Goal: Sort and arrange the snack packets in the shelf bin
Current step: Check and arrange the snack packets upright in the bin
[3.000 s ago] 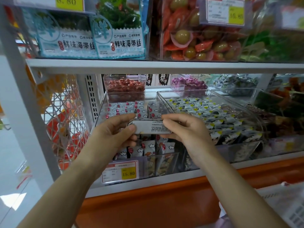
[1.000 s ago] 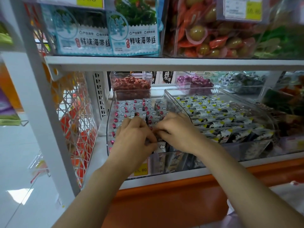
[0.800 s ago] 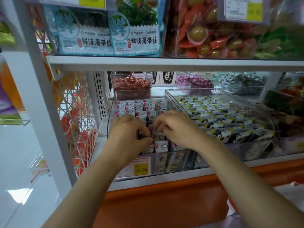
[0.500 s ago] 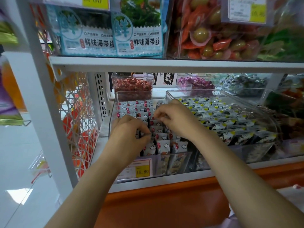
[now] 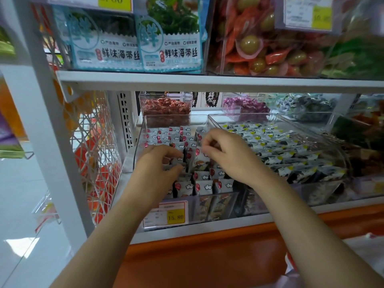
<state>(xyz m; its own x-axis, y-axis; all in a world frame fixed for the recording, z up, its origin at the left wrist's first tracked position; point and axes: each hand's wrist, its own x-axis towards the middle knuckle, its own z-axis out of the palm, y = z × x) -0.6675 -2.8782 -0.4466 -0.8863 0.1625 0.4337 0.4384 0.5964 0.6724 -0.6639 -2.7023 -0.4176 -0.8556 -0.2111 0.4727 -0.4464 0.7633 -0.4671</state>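
While both reach in, left hand (image 5: 160, 163) pinches snack packets (image 5: 204, 185).

I see a clear rectangular plastic shelf bin (image 5: 143, 129) on the lower shelf, front wall carrying a yellow price tag. Inside it, small silver-white snack packets with red dots and cloud marks (image 5: 204, 187) stand upright on edge in tight rows, front to back. Middle rows look uneven, some packets tilted.
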